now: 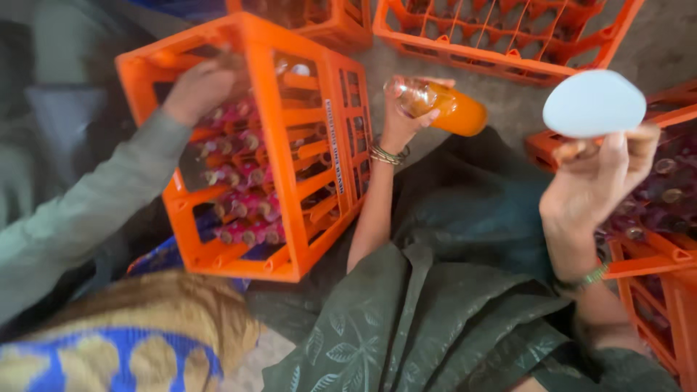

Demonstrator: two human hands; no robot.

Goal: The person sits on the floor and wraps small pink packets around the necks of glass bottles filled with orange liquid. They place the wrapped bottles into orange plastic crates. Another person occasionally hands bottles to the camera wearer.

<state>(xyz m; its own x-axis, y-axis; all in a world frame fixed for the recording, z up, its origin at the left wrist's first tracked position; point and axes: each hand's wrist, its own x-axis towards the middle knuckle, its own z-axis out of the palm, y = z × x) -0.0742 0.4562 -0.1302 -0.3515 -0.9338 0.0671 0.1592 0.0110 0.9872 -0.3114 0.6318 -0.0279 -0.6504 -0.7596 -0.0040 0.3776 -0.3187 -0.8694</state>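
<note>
A pale blue oval piece (594, 103) is pinched in the right hand (592, 185), raised over the lap. Farther off, an orange-filled bottle (439, 106) is gripped by the left hand (401, 122), beside an orange crate (258, 145) gripped by a co-worker's hand (197, 88).

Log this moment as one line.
left hand: holds orange bottle | right hand: holds white disc | co-worker's hand: on tilted orange crate
</note>
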